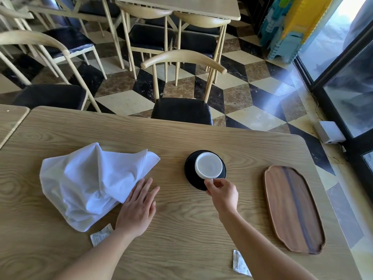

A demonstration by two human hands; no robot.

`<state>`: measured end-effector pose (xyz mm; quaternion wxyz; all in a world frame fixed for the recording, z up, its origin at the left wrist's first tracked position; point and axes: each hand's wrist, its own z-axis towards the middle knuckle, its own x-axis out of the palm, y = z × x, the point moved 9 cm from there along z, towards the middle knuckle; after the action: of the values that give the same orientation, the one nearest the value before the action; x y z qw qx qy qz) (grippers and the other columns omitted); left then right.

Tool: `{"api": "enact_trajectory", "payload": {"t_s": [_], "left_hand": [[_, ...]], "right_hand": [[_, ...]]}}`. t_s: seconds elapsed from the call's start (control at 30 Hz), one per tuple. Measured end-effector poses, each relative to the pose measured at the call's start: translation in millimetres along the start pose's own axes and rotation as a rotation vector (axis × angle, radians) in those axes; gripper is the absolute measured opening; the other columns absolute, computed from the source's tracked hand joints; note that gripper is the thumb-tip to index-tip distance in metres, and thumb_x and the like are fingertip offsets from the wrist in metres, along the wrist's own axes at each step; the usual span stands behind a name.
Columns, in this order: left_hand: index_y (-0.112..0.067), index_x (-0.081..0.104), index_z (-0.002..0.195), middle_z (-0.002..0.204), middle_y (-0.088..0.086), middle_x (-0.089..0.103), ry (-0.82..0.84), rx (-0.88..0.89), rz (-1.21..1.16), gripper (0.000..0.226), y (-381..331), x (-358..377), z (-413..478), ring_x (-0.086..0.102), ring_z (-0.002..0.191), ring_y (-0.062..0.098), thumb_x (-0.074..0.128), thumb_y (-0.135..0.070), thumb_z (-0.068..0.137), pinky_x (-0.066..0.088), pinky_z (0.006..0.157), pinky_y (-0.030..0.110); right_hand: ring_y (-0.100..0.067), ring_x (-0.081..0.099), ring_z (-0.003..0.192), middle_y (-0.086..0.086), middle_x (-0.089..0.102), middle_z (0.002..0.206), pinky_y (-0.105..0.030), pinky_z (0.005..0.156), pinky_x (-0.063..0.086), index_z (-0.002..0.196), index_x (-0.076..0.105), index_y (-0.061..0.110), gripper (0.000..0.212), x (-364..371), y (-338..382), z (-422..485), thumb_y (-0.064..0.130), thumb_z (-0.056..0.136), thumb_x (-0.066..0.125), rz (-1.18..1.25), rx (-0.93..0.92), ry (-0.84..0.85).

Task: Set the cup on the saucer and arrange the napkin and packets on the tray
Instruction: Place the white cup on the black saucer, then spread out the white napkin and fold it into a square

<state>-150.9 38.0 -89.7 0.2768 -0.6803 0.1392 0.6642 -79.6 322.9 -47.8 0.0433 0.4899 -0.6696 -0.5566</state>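
The white ceramic cup (209, 166) sits on the round black saucer (189, 170) mid-worktop (181, 138), the right hand (223, 193) with its grip pinching the handle. The left hand (139, 205) lies flat, grip wide, touching the crumpled white cloth napkin (88, 178) at left. At right lies the brown wooden tray (292, 209); white paper packets (101, 236) lie along the near edge.

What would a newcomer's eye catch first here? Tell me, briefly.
The white cup stands on the black saucer at centre, its handle pinched by the right hand. A crumpled white napkin sprawls at left beside the flat left hand; the wooden tray lies at right.
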Motion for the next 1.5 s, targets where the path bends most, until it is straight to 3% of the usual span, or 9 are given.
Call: {"api": "enact_trajectory", "payload": {"t_s": [0.27, 0.43, 0.57, 0.7, 0.83, 1.0, 1.13, 1.27, 1.5], "left_hand": [[-0.010, 0.049, 0.139, 0.156, 0.011, 0.035, 0.117, -0.003, -0.085, 0.049, -27, -35, 9, 0.032, 0.145, 0.030, 0.056, -0.021, 0.091, 0.035, 0.115, 0.043], [-0.015, 0.066, 0.119, 0.133, 0.004, 0.060, -0.127, 0.039, -0.377, 0.040, -35, -97, -8, 0.064, 0.112, 0.017, 0.062, -0.001, 0.082, 0.055, 0.087, 0.030], [-0.024, 0.065, 0.108, 0.108, -0.010, 0.061, -0.242, 0.027, -0.420, 0.034, -15, -136, -29, 0.057, 0.079, 0.000, 0.050, -0.009, 0.082, 0.048, 0.065, 0.016], [-0.022, 0.068, 0.100, 0.098, -0.008, 0.063, -0.341, -0.184, -0.286, 0.027, 43, -150, -49, 0.056, 0.082, 0.005, 0.058, -0.010, 0.078, 0.051, 0.052, 0.026], [-0.014, 0.069, 0.095, 0.098, 0.003, 0.063, -0.324, -0.368, -0.106, 0.026, 115, -146, -51, 0.060, 0.089, 0.031, 0.073, -0.006, 0.071, 0.055, 0.063, 0.041], [-0.003, 0.053, 0.126, 0.125, 0.026, 0.053, -0.129, -0.816, -0.213, 0.047, 215, -105, -54, 0.050, 0.119, 0.045, 0.064, -0.024, 0.087, 0.048, 0.089, 0.051], [0.003, 0.058, 0.099, 0.099, 0.028, 0.064, -0.238, -1.152, -0.524, 0.032, 268, -91, -64, 0.062, 0.096, 0.046, 0.050, -0.028, 0.093, 0.052, 0.080, 0.049], [0.001, 0.061, 0.109, 0.108, 0.026, 0.067, -0.238, -1.237, -0.578, 0.038, 288, -85, -65, 0.064, 0.101, 0.043, 0.056, -0.034, 0.093, 0.047, 0.075, 0.040], [0.003, 0.059, 0.114, 0.110, 0.022, 0.067, -0.106, -1.328, -0.717, 0.056, 291, -67, -54, 0.065, 0.098, 0.039, 0.065, -0.045, 0.084, 0.056, 0.081, 0.044]], "right_hand": [[-0.017, 0.070, 0.072, 0.004, 0.070, 0.077, -0.037, 0.072, 0.057, 0.082, 0.060, 0.031, 0.013, -17, 32, -18, 0.032, 0.081, 0.073, 0.026, -0.190, -0.057], [-0.013, 0.069, 0.070, 0.007, 0.071, 0.075, -0.025, 0.065, 0.052, 0.081, 0.064, 0.031, 0.012, 25, 73, -35, 0.026, 0.082, 0.074, -0.036, -0.300, 0.135], [-0.022, 0.067, 0.064, -0.002, 0.071, 0.070, -0.036, 0.064, 0.054, 0.082, 0.066, 0.014, 0.015, 89, 84, -53, 0.029, 0.085, 0.066, -0.149, -0.233, 0.424], [-0.020, 0.053, 0.056, -0.003, 0.057, 0.059, -0.036, 0.060, 0.047, 0.066, 0.053, 0.017, 0.032, 151, 80, -77, 0.044, 0.082, 0.060, -0.285, -0.143, 0.622], [-0.021, 0.053, 0.057, -0.002, 0.057, 0.066, -0.033, 0.060, 0.046, 0.071, 0.059, 0.017, 0.027, 188, 79, -79, 0.043, 0.079, 0.061, -0.198, 0.001, 0.592], [-0.025, 0.059, 0.063, -0.005, 0.064, 0.073, -0.036, 0.060, 0.051, 0.077, 0.065, 0.011, 0.023, 219, 83, -72, 0.033, 0.081, 0.066, -0.086, 0.074, 0.549], [-0.025, 0.071, 0.075, -0.005, 0.074, 0.083, -0.044, 0.076, 0.062, 0.093, 0.066, 0.015, 0.014, 214, 92, -62, 0.025, 0.083, 0.069, -0.038, 0.049, 0.445], [-0.021, 0.063, 0.066, -0.001, 0.070, 0.073, -0.042, 0.071, 0.057, 0.081, 0.067, 0.017, 0.002, 205, 114, -57, 0.018, 0.082, 0.065, -0.039, -0.041, 0.459], [-0.017, 0.044, 0.067, 0.003, 0.053, 0.069, -0.034, 0.065, 0.036, 0.077, 0.053, 0.013, 0.016, 178, 174, -52, 0.010, 0.090, 0.062, -0.062, -0.354, 0.519]]}}
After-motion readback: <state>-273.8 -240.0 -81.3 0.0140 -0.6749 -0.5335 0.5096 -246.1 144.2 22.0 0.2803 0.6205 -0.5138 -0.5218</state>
